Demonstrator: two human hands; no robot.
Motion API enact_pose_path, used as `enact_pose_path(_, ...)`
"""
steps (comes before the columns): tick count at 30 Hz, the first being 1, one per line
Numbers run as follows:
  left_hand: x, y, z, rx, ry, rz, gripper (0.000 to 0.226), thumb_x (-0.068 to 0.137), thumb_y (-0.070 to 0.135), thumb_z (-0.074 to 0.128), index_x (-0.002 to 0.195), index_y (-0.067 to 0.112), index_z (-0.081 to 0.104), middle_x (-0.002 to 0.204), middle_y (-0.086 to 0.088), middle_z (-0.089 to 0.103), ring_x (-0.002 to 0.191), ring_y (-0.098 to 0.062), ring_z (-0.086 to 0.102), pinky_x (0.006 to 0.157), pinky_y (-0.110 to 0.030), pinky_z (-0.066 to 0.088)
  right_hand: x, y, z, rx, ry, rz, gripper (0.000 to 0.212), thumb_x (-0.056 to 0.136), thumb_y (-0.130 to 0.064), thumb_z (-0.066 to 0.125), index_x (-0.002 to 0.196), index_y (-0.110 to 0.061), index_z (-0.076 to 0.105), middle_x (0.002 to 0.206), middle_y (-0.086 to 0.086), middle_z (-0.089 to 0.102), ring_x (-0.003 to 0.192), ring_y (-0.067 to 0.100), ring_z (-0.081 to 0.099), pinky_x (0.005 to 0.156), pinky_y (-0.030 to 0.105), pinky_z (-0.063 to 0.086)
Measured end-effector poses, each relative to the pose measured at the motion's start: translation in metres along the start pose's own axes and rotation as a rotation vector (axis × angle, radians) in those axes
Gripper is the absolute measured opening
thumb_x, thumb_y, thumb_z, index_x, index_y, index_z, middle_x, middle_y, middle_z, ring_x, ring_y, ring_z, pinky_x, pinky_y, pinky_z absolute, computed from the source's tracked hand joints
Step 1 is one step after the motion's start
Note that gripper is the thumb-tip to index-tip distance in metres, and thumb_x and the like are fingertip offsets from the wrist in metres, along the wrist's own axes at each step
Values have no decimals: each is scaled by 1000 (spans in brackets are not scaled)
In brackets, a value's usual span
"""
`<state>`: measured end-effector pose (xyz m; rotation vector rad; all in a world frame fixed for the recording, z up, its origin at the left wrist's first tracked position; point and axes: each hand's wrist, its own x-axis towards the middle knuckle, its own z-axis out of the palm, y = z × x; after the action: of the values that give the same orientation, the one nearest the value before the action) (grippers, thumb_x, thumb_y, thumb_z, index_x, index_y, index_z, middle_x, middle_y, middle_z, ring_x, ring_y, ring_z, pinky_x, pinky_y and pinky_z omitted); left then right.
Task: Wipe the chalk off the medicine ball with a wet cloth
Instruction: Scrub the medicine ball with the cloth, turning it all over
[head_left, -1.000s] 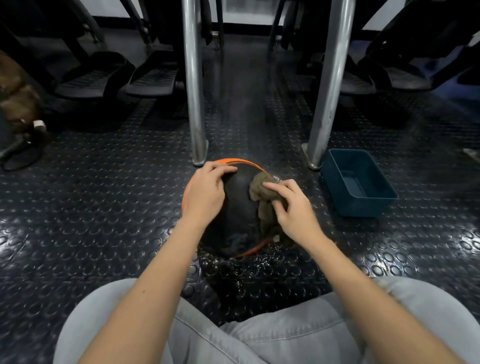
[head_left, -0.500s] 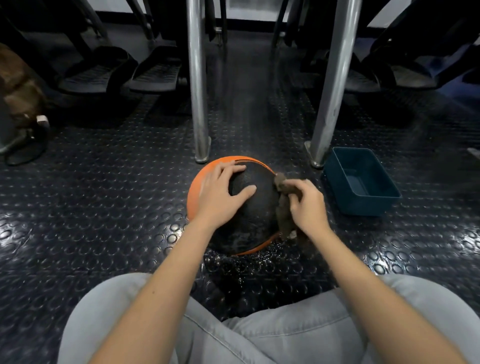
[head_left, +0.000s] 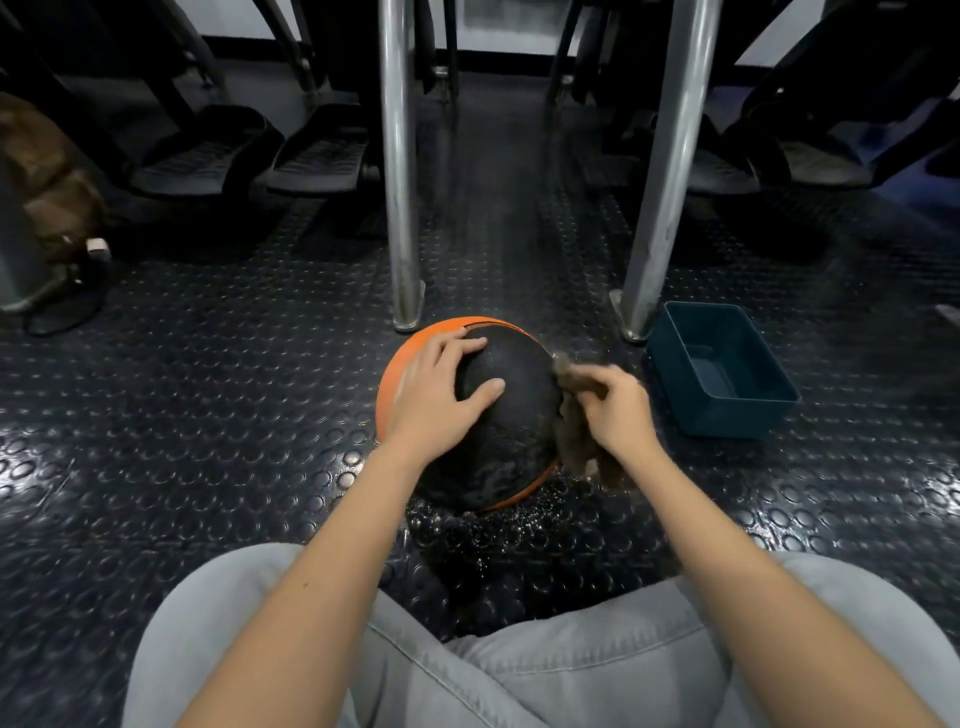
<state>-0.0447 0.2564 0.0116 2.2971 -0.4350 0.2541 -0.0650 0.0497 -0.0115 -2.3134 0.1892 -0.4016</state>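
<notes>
Head view: a person's grey-trousered knees (head_left: 234, 649) framed a splashed, studded floor (head_left: 519, 535), where the medicine ball (head_left: 514, 431) sat. The left hand (head_left: 436, 400) lay flat, fingers spread, on its top. The right hand (head_left: 618, 410) clutched a wet cloth (head_left: 574, 447) against its right side. A blue tub (head_left: 737, 418) stood just right, with metal posts (head_left: 400, 208) beyond. On wet rubber, a hard wipe could likely send the ball skidding away.

Black-orange med ball (head_left: 511, 436) on floor, brown cloth (head_left: 574, 410) (wet-looking) against its rt side.
</notes>
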Motion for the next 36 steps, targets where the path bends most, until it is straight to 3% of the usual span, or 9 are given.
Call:
enact_pose_path(3, -1, 2, 1, 22, -4, -27, 48, 88, 39, 63, 132, 24, 49, 143, 7, 39, 134, -11, 32, 110, -27, 20, 2, 7, -5, -66, 29, 87, 33, 86, 4, 55, 107, -17, 70, 107, 8, 61, 108, 27, 56, 93, 28, 41)
enact_pose_path(6, -5, -4, -3, 18, 31, -20, 47, 87, 35, 66, 130, 22, 52, 141, 6, 41, 133, -10, 32, 101, -16, 16, -5, -29, -6, 123, 133, -149, 36, 80, 9, 56, 104, -12, 70, 97, 4, 61, 96, 16, 57, 86, 13, 38)
enact_pose_path(9, -7, -10, -7, -19, 30, -10, 47, 85, 32, 69, 128, 20, 54, 135, 11, 41, 132, -10, 33, 101, -16, 17, -19, -31, 5, 59, 34, -362, 40, 78, 11, 52, 105, -13, 70, 95, 0, 57, 92, 15, 55, 88, 22, 42)
enact_pose_path(15, -10, -11, -8, -68, 28, 6, 47, 85, 29, 70, 128, 19, 54, 126, 18, 35, 125, 0, 30, 99, -10, 15, -9, -4, 4, -41, 59, 35, 36, 82, 11, 52, 106, -9, 69, 106, 10, 61, 105, 28, 57, 91, 25, 38)
enact_pose_path(18, -12, -13, -6, -63, 51, 19, 46, 85, 29, 69, 128, 20, 53, 126, 18, 35, 118, 6, 26, 91, 4, 7, -19, -32, 3, 62, 116, -185, 37, 80, 11, 53, 105, -10, 69, 99, 8, 60, 97, 22, 57, 89, 26, 42)
enact_pose_path(22, -9, -13, -7, -75, 32, 29, 46, 85, 28, 69, 127, 20, 54, 127, 18, 36, 123, 2, 29, 96, -4, 13, -33, -35, 15, 36, 42, -413, 40, 78, 5, 47, 105, -14, 69, 99, 3, 57, 93, 21, 54, 87, 27, 42)
enact_pose_path(27, -8, -11, -4, -74, 37, 27, 46, 86, 31, 68, 129, 22, 53, 127, 20, 35, 117, 8, 24, 93, -3, 10, -9, 6, 9, -43, 53, 84, 34, 84, 8, 51, 107, -10, 69, 105, 10, 60, 105, 29, 57, 86, 22, 37)
enact_pose_path(33, -13, -20, -5, -102, 79, 3, 45, 85, 30, 69, 127, 23, 54, 128, 19, 36, 122, 6, 28, 98, -8, 14, -31, -36, 9, 95, 111, -475, 36, 81, 1, 51, 110, -12, 69, 97, 6, 55, 93, 12, 52, 87, 16, 41)
enact_pose_path(36, -10, -20, -7, -128, 70, -2, 45, 85, 30, 69, 127, 23, 54, 129, 20, 36, 122, 5, 29, 101, -15, 17, -25, -9, 18, 47, 91, -282, 38, 83, 5, 49, 110, -13, 68, 98, 6, 54, 95, 21, 54, 88, 25, 43)
